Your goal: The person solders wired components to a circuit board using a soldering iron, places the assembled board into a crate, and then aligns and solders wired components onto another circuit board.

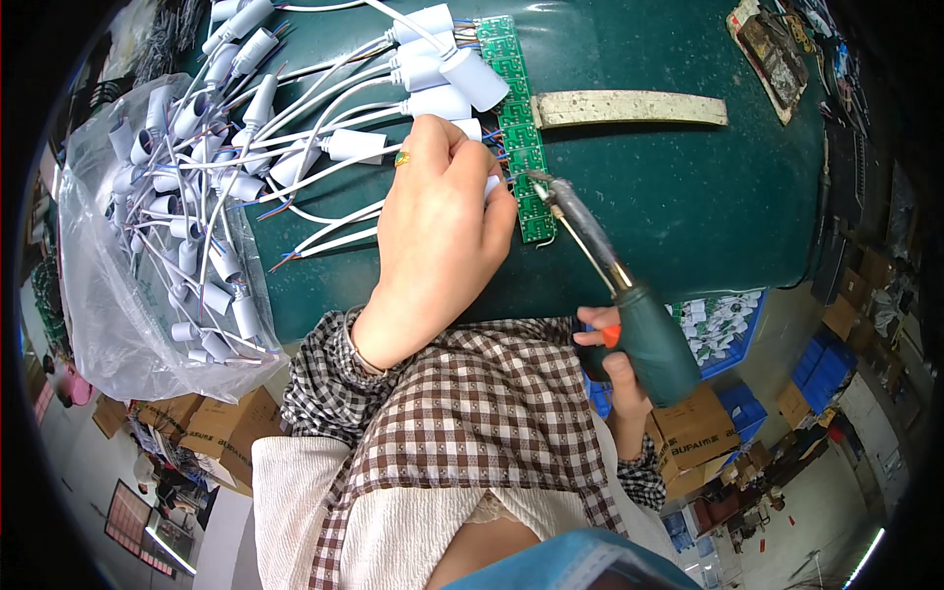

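My left hand (438, 221) is closed around a white plastic cylinder with a cable (492, 187), mostly hidden by the fingers. Its thin coloured wires reach the edge of a long strip of green circuit boards (509, 108). With my right hand (627, 379) I grip a green-handled soldering gun (654, 344) that has an orange-red trigger. The gun's tip meets the strip, or hovers just over it, beside my left fingers; I cannot tell which. Farther up the strip, several white cylinders (433, 101) lie with their wires at the same edge.
A clear plastic bag (103, 324) on the left holds many white cylinders with cables. A flat pale bar (629, 106) lies right of the strip on the dark green table (688, 197). At the far right is a stained block (772, 59). A blue bin (737, 334) stands below the table edge.
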The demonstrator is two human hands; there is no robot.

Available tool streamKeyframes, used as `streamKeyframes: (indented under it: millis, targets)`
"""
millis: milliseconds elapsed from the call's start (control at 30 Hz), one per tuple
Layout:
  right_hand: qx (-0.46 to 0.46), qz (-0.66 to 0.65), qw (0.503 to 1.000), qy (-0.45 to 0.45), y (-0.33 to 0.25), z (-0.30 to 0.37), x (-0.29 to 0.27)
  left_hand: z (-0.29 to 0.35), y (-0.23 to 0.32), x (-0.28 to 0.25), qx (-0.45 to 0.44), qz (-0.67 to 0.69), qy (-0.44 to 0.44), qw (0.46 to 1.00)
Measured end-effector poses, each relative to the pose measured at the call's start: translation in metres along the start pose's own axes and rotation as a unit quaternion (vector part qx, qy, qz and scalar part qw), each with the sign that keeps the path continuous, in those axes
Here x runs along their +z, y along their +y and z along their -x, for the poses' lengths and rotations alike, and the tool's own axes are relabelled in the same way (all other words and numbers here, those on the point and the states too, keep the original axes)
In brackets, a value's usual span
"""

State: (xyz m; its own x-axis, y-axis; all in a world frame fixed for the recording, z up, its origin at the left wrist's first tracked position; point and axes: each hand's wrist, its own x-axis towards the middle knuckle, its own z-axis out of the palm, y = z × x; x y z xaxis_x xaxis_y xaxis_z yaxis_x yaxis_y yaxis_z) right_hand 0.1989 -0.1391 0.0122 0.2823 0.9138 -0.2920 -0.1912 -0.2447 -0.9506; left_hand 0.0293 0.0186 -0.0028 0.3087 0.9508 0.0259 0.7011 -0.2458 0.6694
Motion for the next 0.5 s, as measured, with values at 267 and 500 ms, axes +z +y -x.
streamKeyframes:
  millis: [267, 500]
  targets:
    - [-0.005, -0.006, 1.0, -0.026, 0.004, 0.004, -0.008, 0.0, 0.0, -0.001, 0.004, -0.01, 0.003, 1.0]
    - [0.012, -0.026, 1.0, -0.01, 0.005, 0.003, -0.003, -0.001, 0.0, -0.001, 0.006, -0.01, 0.002, 1.0]
